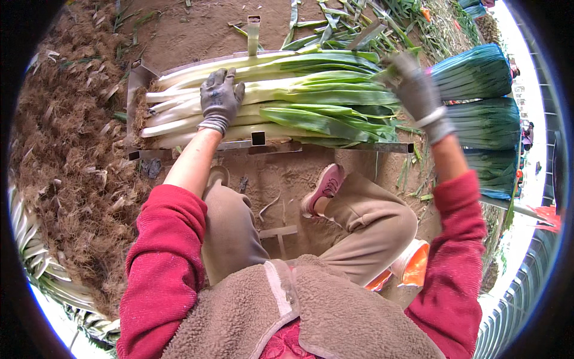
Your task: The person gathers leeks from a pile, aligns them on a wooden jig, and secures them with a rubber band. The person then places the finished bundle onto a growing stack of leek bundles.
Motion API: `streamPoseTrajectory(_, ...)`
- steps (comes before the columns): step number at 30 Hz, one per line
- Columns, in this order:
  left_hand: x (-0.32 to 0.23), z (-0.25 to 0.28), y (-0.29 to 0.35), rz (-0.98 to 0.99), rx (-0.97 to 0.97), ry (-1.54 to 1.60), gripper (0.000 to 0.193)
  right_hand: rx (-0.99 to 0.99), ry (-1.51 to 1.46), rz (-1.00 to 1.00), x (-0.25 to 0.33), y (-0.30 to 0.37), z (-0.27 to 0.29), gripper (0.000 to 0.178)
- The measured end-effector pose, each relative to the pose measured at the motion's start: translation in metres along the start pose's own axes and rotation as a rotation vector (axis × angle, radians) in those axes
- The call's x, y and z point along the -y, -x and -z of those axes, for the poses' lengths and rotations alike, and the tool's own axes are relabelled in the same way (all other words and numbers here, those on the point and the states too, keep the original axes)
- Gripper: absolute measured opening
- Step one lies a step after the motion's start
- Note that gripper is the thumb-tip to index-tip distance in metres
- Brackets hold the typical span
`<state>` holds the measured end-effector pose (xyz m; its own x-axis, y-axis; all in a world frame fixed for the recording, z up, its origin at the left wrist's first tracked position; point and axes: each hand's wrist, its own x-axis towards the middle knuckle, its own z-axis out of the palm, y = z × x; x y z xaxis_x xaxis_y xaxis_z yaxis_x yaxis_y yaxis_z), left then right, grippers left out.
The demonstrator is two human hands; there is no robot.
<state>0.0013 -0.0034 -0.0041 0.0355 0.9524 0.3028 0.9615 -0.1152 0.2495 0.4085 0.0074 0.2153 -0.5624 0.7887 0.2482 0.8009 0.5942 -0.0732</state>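
Note:
A thick row of leeks lies crosswise in a low metal frame, white shanks to the left and green leaves to the right. My left hand, in a grey glove, rests flat on the white shanks with its fingers stretched out. Over the leaf tips at the right end is my right hand, gloved too. Motion smears its fingers, and a bit of green shows by them; whether they grip it I cannot make out.
Brown trimmed roots heap up on the left, with more leeks beyond them. Blue-wrapped leek bundles stand at the right. Cut leaves litter the soil behind the frame. An orange and white bag sits beside my leg.

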Motion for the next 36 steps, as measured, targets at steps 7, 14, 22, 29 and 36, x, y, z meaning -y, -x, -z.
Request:
streamPoseTrajectory(7, 0.001, 0.0, 0.001, -0.03, -0.056, 0.02, 0.048, 0.639, 0.202, -0.408, 0.049, 0.04, -0.106, 0.03)
streamPoseTrajectory(14, 0.0, -0.004, 0.0, -0.018, -0.056, -0.017, 0.048, 0.509, -0.14, -0.558, 0.027, 0.062, -0.115, 0.025)
streamPoseTrajectory(22, -0.001, 0.004, -0.002, -0.051, -0.064, -0.017, 0.046, -0.723, -1.491, -1.21, -0.022, 0.006, -0.031, 0.018)
streamPoseTrajectory(29, 0.005, 0.041, -0.001, -0.161, 0.006, 0.311, 0.032, 0.078, -1.644, -0.895, 0.115, 0.002, 0.036, 0.043)
streamPoseTrajectory(36, 0.123, 0.126, 0.204, 0.275, -0.174, 0.703, 0.044, 0.568, -1.272, -0.311, 0.15, -0.07, -0.008, 0.044)
